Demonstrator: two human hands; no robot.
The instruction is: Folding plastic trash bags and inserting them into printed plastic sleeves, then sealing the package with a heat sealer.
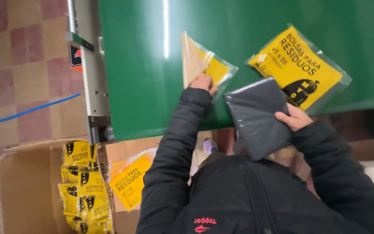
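L hand (203, 82) pinches clear sleeve (204, 65) on green desk (143, 65); R hand (294, 117) grips folded black bags (256, 115); imo hold mouth wide, feed stack in square.

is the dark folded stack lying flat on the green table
No, the right hand holds the dark stack up, tilted, at the green table edge.

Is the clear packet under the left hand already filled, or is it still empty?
It looks empty: the clear packet at the left hand shows only its yellow label, while the dark folded bags are outside it, in the right hand.
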